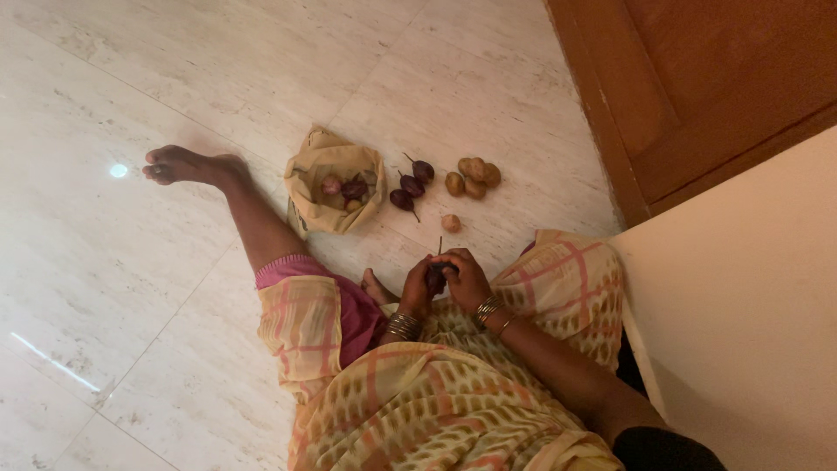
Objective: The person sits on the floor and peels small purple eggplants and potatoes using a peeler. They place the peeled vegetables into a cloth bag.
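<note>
I sit on a marble floor with one leg stretched out. My left hand (418,286) and my right hand (468,277) are both closed around one small dark purple eggplant (437,276), held over my lap, its thin stem pointing up. Bangles ring both wrists. On the floor just ahead lie three more purple eggplants (411,185), a small pile of brown potatoes (473,177) and one potato apart (451,223).
An open tan cloth bag (335,185) holding more vegetables lies to the left of the eggplants. My bare foot (179,164) reaches far left. A wooden door (697,87) and a cream wall (750,296) stand to the right.
</note>
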